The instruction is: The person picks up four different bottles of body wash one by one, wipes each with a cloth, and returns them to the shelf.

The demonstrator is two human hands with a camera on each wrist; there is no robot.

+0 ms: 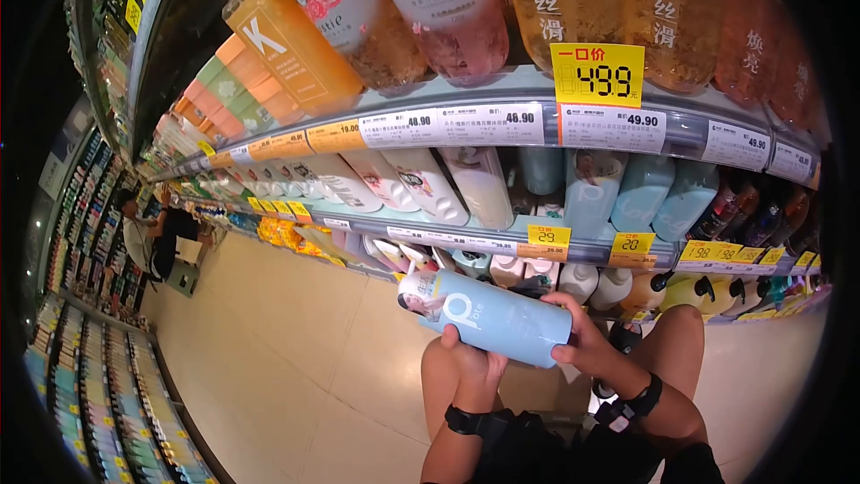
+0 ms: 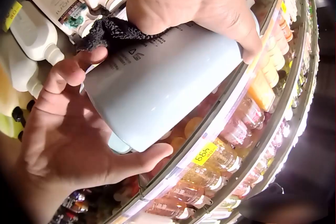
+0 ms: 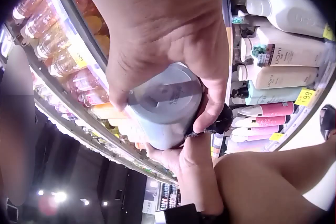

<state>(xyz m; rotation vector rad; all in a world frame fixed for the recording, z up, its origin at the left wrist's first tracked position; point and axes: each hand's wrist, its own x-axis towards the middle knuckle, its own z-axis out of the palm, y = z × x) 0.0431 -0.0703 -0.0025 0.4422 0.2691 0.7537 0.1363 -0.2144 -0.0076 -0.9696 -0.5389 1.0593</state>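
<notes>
A light blue toiletry bottle [image 1: 520, 321] with a large white letter P lies nearly level between my two hands, its base toward the right. My left hand [image 1: 472, 363] grips it from below near the middle, thumb up on the front. With fingers and thumb, my right hand [image 1: 596, 345] holds the base end. In the right wrist view the round underside of the bottle [image 3: 167, 95] faces the camera, framed by the right hand [image 3: 163, 40]. Small dark print marks the side of the bottle [image 2: 168, 82] in the left wrist view. Black lacy material [image 2: 113, 32] shows beside it.
Shelves of bottles rise in front, with a yellow price tag [image 1: 597, 76] on the upper edge. Similar blue bottles [image 1: 643, 193] stand on the shelf below. My bare knees [image 1: 676, 341] flank the hands. A person [image 1: 139, 233] is farther down the tiled aisle [image 1: 296, 350].
</notes>
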